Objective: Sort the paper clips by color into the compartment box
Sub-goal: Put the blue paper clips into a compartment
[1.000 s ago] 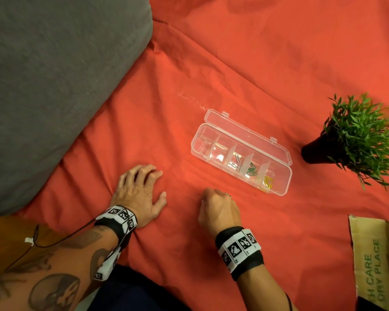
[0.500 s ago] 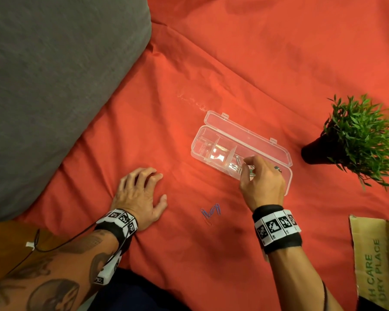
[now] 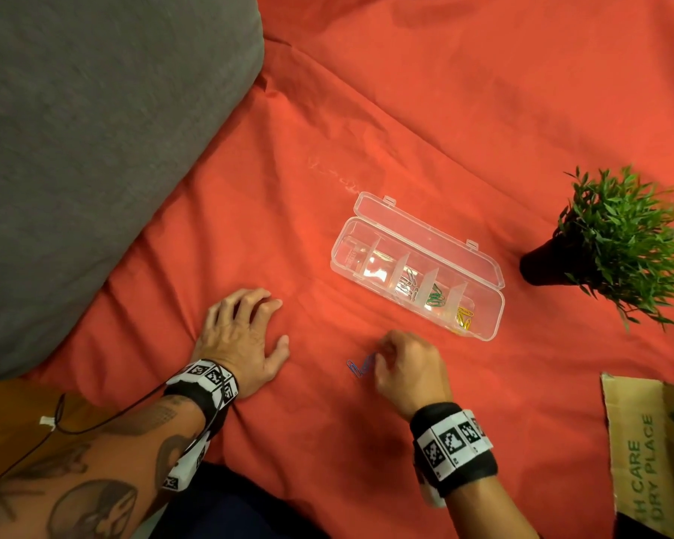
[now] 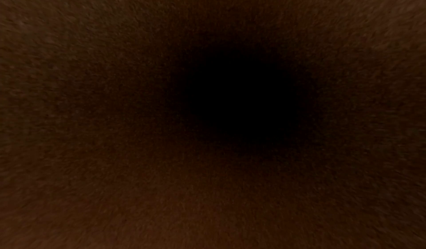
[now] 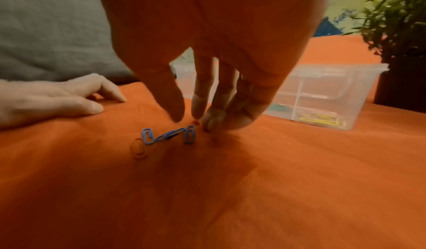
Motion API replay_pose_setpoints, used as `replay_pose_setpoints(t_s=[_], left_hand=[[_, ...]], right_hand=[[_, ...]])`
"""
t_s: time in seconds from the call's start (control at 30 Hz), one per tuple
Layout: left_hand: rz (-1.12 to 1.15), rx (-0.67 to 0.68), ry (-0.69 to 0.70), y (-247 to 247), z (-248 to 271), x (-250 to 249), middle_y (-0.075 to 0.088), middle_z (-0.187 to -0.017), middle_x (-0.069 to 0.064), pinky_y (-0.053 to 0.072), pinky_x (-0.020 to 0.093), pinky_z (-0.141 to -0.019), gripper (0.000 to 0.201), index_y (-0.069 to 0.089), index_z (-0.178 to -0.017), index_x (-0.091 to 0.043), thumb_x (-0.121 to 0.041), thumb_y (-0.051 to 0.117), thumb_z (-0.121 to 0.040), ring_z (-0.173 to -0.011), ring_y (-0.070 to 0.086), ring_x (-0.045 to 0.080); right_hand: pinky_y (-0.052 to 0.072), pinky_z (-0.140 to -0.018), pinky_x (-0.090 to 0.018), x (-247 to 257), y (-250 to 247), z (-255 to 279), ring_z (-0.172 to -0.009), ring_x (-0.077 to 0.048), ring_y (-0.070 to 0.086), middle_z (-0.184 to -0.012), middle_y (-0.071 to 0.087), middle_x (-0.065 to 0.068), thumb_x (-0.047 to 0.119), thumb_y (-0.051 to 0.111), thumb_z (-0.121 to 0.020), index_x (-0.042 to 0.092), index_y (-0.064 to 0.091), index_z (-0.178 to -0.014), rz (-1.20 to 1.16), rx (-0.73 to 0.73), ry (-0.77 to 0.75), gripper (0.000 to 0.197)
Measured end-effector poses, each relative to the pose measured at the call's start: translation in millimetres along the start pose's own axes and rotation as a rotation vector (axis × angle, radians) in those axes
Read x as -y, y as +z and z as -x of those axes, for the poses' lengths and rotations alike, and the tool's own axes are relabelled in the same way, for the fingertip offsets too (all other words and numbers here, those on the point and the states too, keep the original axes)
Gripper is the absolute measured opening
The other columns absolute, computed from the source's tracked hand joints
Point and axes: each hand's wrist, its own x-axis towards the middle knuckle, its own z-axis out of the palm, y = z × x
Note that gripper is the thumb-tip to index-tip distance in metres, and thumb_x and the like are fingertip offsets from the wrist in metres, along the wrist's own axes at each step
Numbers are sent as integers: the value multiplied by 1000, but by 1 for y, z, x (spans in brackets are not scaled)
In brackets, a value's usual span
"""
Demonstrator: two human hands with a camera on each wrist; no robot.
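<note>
The clear compartment box [image 3: 483,266] lies open on the red cloth, lid folded back. White clips [image 3: 407,284], green clips [image 3: 436,299] and yellow clips [image 3: 464,317] sit in its three right compartments. Loose blue clips [image 3: 360,367] [image 5: 168,135] lie on the cloth, with a red clip [image 5: 138,148] beside them. My right hand [image 3: 376,361] [image 5: 187,118] hovers just above the blue clips, thumb and forefinger pointing down and slightly apart, holding nothing. My left hand [image 3: 242,336] [image 5: 57,99] rests flat on the cloth to the left. The left wrist view is dark.
A grey cushion [image 3: 94,149] fills the upper left. A small potted plant [image 3: 619,243] stands right of the box. A cardboard box [image 3: 650,453] sits at the lower right edge.
My right hand went from the cloth to the box half a second ago, then came back down to the blue clips. The left hand has stayed put.
</note>
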Motion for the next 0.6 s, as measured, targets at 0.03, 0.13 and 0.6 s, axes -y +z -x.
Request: replay_pose_setpoints(t_s=[0.03, 0.13, 0.6], left_hand=[[-1, -3, 0, 0, 0, 0, 45, -143, -4, 38, 53, -107, 62, 53, -133, -26, -59, 51, -81, -135, 40, 28], [-7, -3, 2, 1, 0, 0, 45, -143, -5, 38, 54, -107, 61, 52, -133, -26, -59, 51, -81, -135, 39, 27], [-5, -1, 5, -1, 0, 0, 47, -143, -4, 36, 51, -107, 62, 54, -133, -26, -59, 51, -81, -135, 40, 27]], right_hand=[[51, -69, -33, 3, 3, 1, -84, -26, 66, -88, 69, 2, 26, 60, -74, 22, 62, -88, 6, 39, 19, 15], [51, -72, -36, 11, 9, -1, -91, -34, 65, -96, 69, -5, 23, 58, -77, 19, 60, -95, 67, 100, 50, 18], [54, -68, -33, 20, 1, -5, -80, -31, 66, -80, 70, 0, 25, 54, -73, 21, 64, -85, -26, 63, 77, 16]])
